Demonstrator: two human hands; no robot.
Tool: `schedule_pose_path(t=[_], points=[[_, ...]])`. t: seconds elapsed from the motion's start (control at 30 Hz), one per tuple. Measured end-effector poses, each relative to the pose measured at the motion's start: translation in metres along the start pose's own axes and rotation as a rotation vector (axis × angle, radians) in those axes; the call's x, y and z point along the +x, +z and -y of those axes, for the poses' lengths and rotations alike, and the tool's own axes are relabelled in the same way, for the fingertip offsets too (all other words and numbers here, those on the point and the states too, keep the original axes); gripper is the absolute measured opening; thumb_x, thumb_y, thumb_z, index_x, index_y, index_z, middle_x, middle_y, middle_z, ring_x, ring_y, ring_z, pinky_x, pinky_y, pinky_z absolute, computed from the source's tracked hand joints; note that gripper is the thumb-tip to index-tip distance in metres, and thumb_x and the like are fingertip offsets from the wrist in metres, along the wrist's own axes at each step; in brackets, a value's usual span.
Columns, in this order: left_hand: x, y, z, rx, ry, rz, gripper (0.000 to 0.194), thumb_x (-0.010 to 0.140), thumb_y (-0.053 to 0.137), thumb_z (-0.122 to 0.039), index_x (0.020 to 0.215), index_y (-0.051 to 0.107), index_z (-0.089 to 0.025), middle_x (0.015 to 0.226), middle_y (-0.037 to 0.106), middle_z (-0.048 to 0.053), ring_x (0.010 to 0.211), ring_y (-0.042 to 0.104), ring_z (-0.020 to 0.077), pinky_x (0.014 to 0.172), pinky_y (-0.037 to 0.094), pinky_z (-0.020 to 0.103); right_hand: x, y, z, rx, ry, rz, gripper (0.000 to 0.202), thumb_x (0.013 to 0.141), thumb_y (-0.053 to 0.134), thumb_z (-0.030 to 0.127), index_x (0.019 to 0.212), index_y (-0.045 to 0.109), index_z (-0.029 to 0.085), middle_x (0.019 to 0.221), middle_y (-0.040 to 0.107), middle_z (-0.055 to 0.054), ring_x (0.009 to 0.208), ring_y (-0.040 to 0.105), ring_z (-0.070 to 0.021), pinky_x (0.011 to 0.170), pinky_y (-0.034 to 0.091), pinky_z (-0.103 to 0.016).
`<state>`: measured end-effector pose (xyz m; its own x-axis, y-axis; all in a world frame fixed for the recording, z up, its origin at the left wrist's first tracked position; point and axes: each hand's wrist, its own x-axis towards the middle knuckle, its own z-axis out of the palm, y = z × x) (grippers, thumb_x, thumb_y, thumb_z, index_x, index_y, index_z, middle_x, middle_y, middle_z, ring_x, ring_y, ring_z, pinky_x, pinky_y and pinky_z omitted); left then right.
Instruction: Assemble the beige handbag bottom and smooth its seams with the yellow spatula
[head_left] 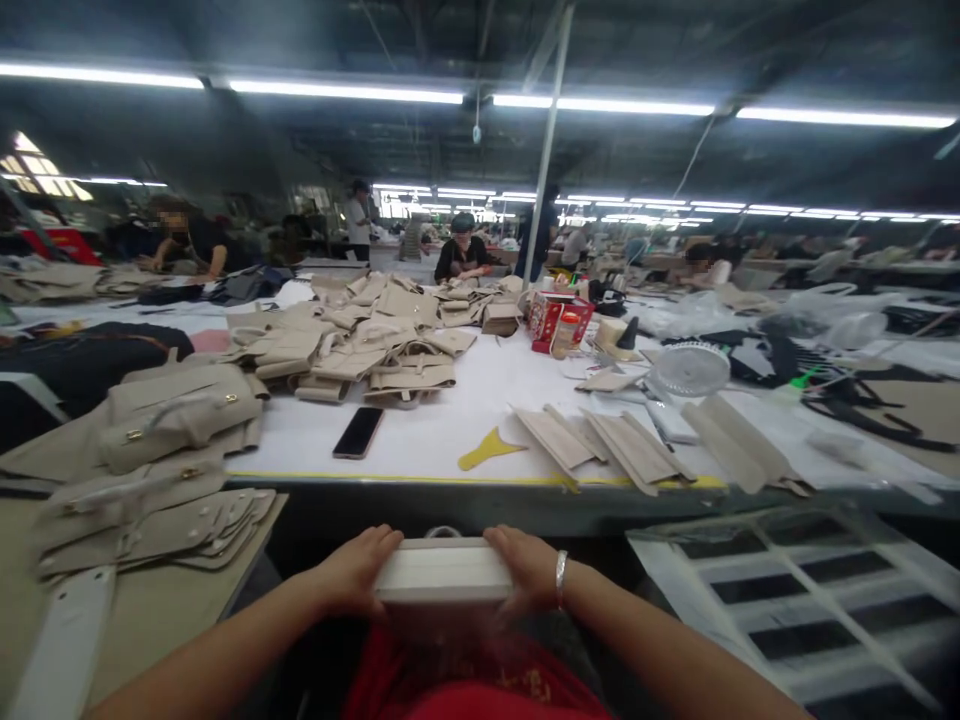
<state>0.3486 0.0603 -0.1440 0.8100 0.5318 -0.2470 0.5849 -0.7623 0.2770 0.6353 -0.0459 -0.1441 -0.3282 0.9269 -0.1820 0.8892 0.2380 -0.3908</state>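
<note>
Low in front of my body, between both hands, is a pale box-shaped piece (pixel 444 572), possibly a bag body; its lower part is blurred. My left hand (pixel 365 568) grips its left end and my right hand (pixel 531 568), with a silver bracelet at the wrist, grips the right end. A curved ring or handle shows just behind its far edge. Beyond it, at the table's front edge, lie a yellow flat tool (pixel 489 450), a phone (pixel 358 433) and folded beige panels (pixel 556 437).
Heaps of beige bag pieces (pixel 352 340) cover the table's left and middle. A red box (pixel 547 320), a clear round dish (pixel 690 368) and a green-tipped bottle (pixel 796 385) stand right. A slatted rack (pixel 810 600) is lower right. Co-workers sit beyond.
</note>
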Motion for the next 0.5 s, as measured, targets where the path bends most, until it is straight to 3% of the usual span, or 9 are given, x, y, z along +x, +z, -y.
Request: schedule_pose_path(t=[0.27,0.43,0.5], points=[[-0.002,-0.008,0.006,-0.074,0.031,0.03,0.092,0.047,0.074,-0.053,0.124,0.042,-0.014,0.117,0.048,0.015,0.109,0.046,0.0319,0.097,0.034,0.04,0.002,0.007,-0.004,0.072,-0.046,-0.028,0.094,0.043,0.076,0.056,0.119,0.045,0.01,0.107,0.053,-0.014,0.096,0.052,-0.0289,0.087,0.042,-0.041],[-0.012,-0.011,0.007,-0.099,-0.003,0.06,0.103,0.043,0.078,-0.04,0.134,0.034,-0.017,0.136,0.036,0.016,0.124,0.036,0.0325,0.104,0.029,0.038,-0.003,-0.002,-0.005,0.118,-0.007,0.011,0.1,0.037,0.08,0.052,0.121,0.043,0.012,0.111,0.051,-0.014,0.1,0.051,-0.0292,0.09,0.039,-0.04],[-0.016,-0.007,0.009,-0.065,-0.103,0.07,0.103,0.042,0.078,-0.035,0.135,0.035,-0.018,0.138,0.035,0.017,0.126,0.033,0.0349,0.105,0.028,0.042,-0.006,-0.009,-0.005,0.133,0.007,0.065,0.102,0.032,0.082,0.049,0.12,0.044,0.012,0.111,0.052,-0.013,0.098,0.052,-0.0294,0.088,0.042,-0.039]])
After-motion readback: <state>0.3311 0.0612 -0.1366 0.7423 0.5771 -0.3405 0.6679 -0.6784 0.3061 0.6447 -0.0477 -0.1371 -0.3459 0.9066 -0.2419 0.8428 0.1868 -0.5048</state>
